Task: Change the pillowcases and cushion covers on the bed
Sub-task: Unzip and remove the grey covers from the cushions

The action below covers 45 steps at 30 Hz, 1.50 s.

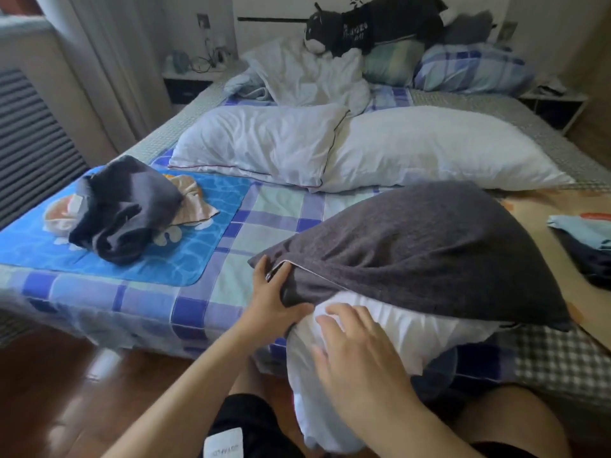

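Note:
A dark grey pillowcase [416, 252] covers most of a white pillow [380, 328] lying at the bed's near edge; the pillow's bare end sticks out toward me. My left hand [274, 299] grips the pillowcase's open edge at its left corner. My right hand [360, 355] presses on the exposed white end with its fingers spread. Two bare white pillows [264, 143] [439, 143] lie across the middle of the bed. A crumpled dark grey cover [125, 209] sits on the blue mat [198, 233] at the left.
The bed carries a blue checked sheet [271, 209]. At the headboard are a white duvet [310, 74], a black plush cat [360, 28] and a checked pillow [472, 67]. Folded cloth [585, 246] lies at the right edge. Nightstands flank the bed; wooden floor [66, 391] lies below.

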Motion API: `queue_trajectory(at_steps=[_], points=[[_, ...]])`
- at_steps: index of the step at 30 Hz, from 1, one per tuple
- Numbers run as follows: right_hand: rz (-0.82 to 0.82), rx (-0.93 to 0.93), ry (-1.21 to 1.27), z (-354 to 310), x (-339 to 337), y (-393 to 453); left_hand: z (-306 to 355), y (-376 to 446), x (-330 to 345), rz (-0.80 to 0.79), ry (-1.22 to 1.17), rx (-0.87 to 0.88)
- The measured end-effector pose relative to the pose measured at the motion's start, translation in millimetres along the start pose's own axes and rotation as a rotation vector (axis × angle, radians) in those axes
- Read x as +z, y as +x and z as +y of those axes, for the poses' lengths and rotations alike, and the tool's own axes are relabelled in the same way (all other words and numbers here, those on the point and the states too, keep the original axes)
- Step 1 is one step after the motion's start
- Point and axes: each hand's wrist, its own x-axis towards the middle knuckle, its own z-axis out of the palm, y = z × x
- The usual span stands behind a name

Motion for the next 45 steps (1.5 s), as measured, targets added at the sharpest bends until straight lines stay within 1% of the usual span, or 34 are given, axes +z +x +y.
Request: queue_trajectory(at_steps=[1,2,4,7,9,10,11,13,14,16,18,19,21,22,24,26,27,30,32,34,35,36,37,38,40,41,42,44,45], points=[[-0.053,0.059,-0.067,-6,17,3,2,-2,6,0.057,-0.006,-0.036],[-0.118,0.101,-0.139,-11,36,6,6,-3,10,0.08,-0.014,-0.072],[-0.183,0.171,-0.232,-22,62,10,10,-1,16,0.065,-0.033,-0.142],[-0.111,0.258,-0.211,-23,90,9,5,1,14,0.042,-0.021,-0.141],[-0.089,0.261,-0.227,-16,101,9,1,-2,14,0.039,0.004,-0.112],[-0.06,0.243,-0.232,-12,101,10,1,-5,17,0.068,0.041,-0.085],[-0.028,0.215,-0.243,-8,99,11,4,-9,21,0.134,0.101,-0.059],[0.043,0.135,-0.251,-2,86,13,13,-15,24,0.292,0.242,-0.036],[0.071,0.097,-0.247,0,75,16,18,-15,21,0.345,0.283,-0.033],[0.138,0.054,-0.242,7,46,22,22,-9,6,0.374,0.304,-0.03],[0.234,0.026,-0.202,20,10,30,21,4,-18,0.373,0.349,0.008],[0.297,-0.005,-0.16,29,-9,32,21,12,-33,0.345,0.385,0.04],[0.421,-0.119,-0.101,47,-44,36,23,32,-66,0.277,0.391,0.123],[0.453,-0.186,-0.102,54,-60,35,27,40,-83,0.25,0.378,0.164],[0.495,-0.298,-0.111,62,-86,30,30,66,-115,0.219,0.433,0.211],[0.498,-0.359,-0.131,75,-100,23,42,85,-139,0.18,0.538,0.177],[0.466,-0.363,-0.152,87,-100,20,51,89,-145,0.147,0.514,0.141],[0.258,-0.349,-0.254,134,-76,4,62,93,-130,-0.119,0.399,0.003],[0.006,-0.351,-0.225,145,-53,-17,60,82,-100,-0.305,0.358,-0.084],[-0.272,-0.352,-0.125,135,-29,-40,51,62,-69,-0.35,0.187,-0.188],[-0.388,-0.339,-0.083,121,-28,-46,42,55,-57,-0.318,0.147,-0.209],[-0.463,-0.323,-0.049,107,-32,-45,31,50,-49,-0.272,0.118,-0.189],[-0.499,-0.274,-0.027,90,-40,-40,24,42,-43,-0.225,0.091,-0.143],[-0.462,-0.208,0.013,77,-48,-32,19,35,-38,-0.17,0.046,-0.115],[-0.296,-0.034,0.13,59,-54,-11,26,16,-25,-0.039,-0.055,-0.105],[-0.199,0.051,0.137,50,-51,0,32,9,-18,0.017,-0.081,-0.113],[-0.155,0.124,0.077,37,-41,9,44,3,-10,0.056,-0.059,-0.138],[-0.194,0.32,-0.071,15,-6,18,67,-5,2,0.139,0.019,-0.212],[-0.216,0.38,-0.095,7,11,19,73,-4,7,0.174,0.028,-0.242]])
